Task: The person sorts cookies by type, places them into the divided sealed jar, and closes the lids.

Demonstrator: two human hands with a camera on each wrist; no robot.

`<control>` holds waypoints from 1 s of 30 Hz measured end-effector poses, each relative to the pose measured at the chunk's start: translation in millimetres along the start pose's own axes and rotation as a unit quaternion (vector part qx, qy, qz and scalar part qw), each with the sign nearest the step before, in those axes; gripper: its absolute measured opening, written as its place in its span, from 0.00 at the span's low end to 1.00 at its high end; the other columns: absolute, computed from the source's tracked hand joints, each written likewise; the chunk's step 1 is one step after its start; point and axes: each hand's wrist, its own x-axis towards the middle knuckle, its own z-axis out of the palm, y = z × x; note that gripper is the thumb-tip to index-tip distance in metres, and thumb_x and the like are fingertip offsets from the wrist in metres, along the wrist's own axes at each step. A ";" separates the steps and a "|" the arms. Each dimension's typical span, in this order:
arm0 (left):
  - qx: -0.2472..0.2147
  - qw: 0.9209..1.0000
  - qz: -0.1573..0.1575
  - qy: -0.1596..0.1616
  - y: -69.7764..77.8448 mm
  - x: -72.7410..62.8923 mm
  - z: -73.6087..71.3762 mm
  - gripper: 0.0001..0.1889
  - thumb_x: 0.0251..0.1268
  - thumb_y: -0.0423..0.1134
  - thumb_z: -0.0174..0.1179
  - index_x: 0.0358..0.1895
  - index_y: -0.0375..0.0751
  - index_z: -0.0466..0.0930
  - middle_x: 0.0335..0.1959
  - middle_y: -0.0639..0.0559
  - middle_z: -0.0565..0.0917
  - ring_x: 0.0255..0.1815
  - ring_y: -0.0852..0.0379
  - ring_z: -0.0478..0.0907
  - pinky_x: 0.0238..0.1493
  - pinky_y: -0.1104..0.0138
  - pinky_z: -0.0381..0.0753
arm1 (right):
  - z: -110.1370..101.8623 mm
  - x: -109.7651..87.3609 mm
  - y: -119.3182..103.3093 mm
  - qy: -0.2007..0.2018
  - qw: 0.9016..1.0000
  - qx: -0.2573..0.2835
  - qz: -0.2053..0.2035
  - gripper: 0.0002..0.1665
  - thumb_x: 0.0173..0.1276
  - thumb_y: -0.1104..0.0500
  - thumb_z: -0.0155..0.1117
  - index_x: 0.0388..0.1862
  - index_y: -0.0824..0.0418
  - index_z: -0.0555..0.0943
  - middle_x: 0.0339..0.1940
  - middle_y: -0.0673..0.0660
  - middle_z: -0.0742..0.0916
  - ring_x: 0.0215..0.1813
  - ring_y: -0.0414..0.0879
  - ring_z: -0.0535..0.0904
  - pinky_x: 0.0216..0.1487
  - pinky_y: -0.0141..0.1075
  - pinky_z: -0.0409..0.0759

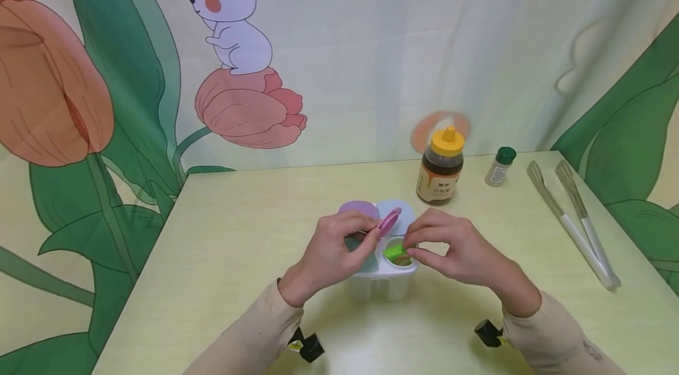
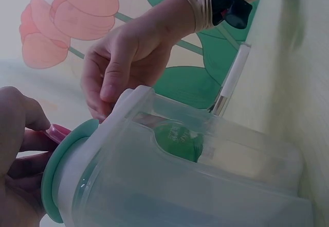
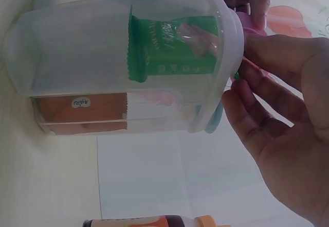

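Observation:
A translucent container [image 1: 363,289] with several lidded compartments stands mid-table. At its near right, one round compartment is uncovered, with a green packet [image 1: 394,253] inside. My left hand [image 1: 334,248] pinches a round pink lid [image 1: 389,221], tilted up beside that opening. At the opening, the fingertips of my right hand [image 1: 467,248] pinch the upper end of the packet; in the right wrist view most of the green wrapper [image 3: 172,52] shows through the compartment wall. A purple lid [image 1: 359,207], a pale blue lid [image 1: 405,213] and a teal lid [image 2: 51,170] cover other compartments.
Behind the container is a honey bottle [image 1: 440,171] with a yellow cap. A small green-capped jar [image 1: 500,167] stands to its right. Long tongs [image 1: 578,224] with white handles lie at the right. A brown packet [image 3: 82,111] shows in another compartment. A printed curtain [image 1: 361,56] hangs behind.

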 end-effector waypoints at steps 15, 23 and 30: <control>0.005 1.000 -0.007 -0.001 1.2 -0.8 -0.6 0.05 0.62 0.34 0.63 0.35 0.37 0.87 0.33 0.49 0.87 0.33 0.62 0.83 0.37 0.76 0.85 | 0.8 -0.2 1.5 -0.070 0.996 -0.050 -0.010 0.10 0.58 0.63 0.72 0.37 0.50 0.87 0.38 0.42 0.84 0.46 0.37 0.74 0.47 0.32 0.78; 0.011 1.000 0.004 0.002 1.1 -0.9 -0.6 0.05 0.62 0.33 0.63 0.35 0.37 0.88 0.33 0.49 0.87 0.35 0.61 0.84 0.39 0.76 0.84 | -1.0 0.8 -0.2 -0.089 0.994 -0.059 -0.029 0.07 0.62 0.62 0.70 0.38 0.53 0.87 0.40 0.43 0.84 0.47 0.39 0.74 0.47 0.33 0.78; 0.009 1.000 0.008 0.000 0.7 0.2 -0.6 0.05 0.61 0.34 0.64 0.35 0.37 0.88 0.33 0.49 0.87 0.36 0.61 0.83 0.41 0.76 0.84 | 0.2 -4.7 2.7 -0.068 0.997 -0.027 0.000 0.09 0.59 0.63 0.72 0.37 0.52 0.87 0.42 0.42 0.83 0.48 0.37 0.75 0.49 0.29 0.77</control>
